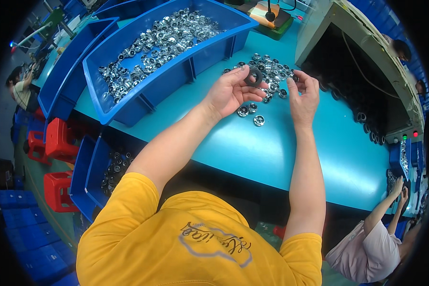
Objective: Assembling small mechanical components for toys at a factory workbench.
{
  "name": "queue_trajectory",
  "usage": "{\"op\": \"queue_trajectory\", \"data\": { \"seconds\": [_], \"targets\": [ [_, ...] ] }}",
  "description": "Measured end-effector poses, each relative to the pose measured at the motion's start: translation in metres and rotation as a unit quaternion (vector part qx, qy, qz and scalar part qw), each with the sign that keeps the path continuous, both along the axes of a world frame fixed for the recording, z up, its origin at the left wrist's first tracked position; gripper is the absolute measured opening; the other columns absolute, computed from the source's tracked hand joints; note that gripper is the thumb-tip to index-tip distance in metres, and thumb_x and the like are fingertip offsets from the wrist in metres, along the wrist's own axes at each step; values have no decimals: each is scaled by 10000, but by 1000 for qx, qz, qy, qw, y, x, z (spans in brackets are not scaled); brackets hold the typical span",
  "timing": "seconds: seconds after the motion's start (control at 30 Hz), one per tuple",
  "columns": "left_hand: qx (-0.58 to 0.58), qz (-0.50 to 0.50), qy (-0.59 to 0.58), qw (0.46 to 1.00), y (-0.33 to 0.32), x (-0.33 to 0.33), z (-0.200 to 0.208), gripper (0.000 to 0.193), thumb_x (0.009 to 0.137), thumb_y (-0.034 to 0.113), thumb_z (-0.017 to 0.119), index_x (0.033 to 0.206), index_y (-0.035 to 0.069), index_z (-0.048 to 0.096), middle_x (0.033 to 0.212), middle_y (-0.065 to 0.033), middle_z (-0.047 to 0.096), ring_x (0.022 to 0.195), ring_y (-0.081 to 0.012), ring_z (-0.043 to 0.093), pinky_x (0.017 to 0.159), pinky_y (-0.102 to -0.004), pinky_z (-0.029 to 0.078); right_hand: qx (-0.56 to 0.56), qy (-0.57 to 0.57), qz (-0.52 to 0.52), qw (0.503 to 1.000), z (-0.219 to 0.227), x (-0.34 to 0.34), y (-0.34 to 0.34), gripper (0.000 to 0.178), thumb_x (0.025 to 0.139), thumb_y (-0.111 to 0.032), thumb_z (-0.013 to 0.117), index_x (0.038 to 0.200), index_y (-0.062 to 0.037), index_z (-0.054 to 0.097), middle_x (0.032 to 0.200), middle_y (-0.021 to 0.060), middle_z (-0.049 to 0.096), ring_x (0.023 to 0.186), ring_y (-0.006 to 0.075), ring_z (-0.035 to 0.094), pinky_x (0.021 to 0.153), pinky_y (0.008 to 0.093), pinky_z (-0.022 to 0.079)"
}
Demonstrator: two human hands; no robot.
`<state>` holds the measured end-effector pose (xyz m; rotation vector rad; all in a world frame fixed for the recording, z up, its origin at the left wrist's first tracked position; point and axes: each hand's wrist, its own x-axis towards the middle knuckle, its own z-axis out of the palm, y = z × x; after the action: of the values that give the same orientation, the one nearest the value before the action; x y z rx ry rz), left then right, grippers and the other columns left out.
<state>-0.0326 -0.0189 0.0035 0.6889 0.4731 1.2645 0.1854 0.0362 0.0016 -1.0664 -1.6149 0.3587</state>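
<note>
a blue bin [174, 74] bounds the grip's left; turquoise table [262, 150] opens bodyward. left hand [226, 93], palm up, pinches a black ring [258, 82] (right hand [304, 97]: i can't tell).

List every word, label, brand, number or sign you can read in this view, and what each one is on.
Yellow T-shirt: dark cursive lettering, wording not copied here.
Black ring in the left hand: no lettering that I can make out.
Silver round parts on the turquoise table: any markings too small to read.

Black ring [259, 78] (turquoise table [214, 143]).
</note>
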Motion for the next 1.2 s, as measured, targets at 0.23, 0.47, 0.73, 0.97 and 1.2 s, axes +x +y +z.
{"op": "queue_trajectory", "data": {
  "seconds": [0.23,0.47,0.73,0.97,1.2],
  "targets": [
    [-21,8,-25,999,3,-1,-8,436,1061,423,460,1004,24,625,1055,-240,691,882,-267,722,783,-338,616,-8,-1,2,1000,1,-2,-1,250,840,-82,773,1079,-64,704,995,33,586,736,96,589,717,275,499],
    [-34,17,-27,999,3,0,-4,447,1065,424,452,1007,16,625,1053,-229,688,860,-243,705,777,-325,604,-43,69,61,995,4,-4,-4,245,846,-57,765,1077,-37,686,1018,37,588,803,94,624,764,254,530],
    [-34,19,-10,999,2,1,-5,436,1071,411,448,1064,14,627,1015,-158,697,863,-211,690,771,-327,590,-105,162,221,956,16,-32,-38,281,827,-22,787,1066,1,640,1055,47,591,888,107,662,796,250,561],
    [-38,11,-3,999,0,3,-2,419,1079,404,427,1144,37,616,987,-117,697,841,-196,675,761,-329,572,-141,155,227,951,22,-35,-44,303,834,-43,803,1078,-4,628,981,53,677,846,124,704,779,267,570],
    [-26,-4,-12,1000,-1,4,-1,467,1086,412,396,1227,17,602,998,-110,687,852,-209,660,764,-345,564,-131,174,254,942,20,-35,-45,286,856,-18,777,1098,0,625,993,55,682,879,131,701,803,265,564]
  ]
}}
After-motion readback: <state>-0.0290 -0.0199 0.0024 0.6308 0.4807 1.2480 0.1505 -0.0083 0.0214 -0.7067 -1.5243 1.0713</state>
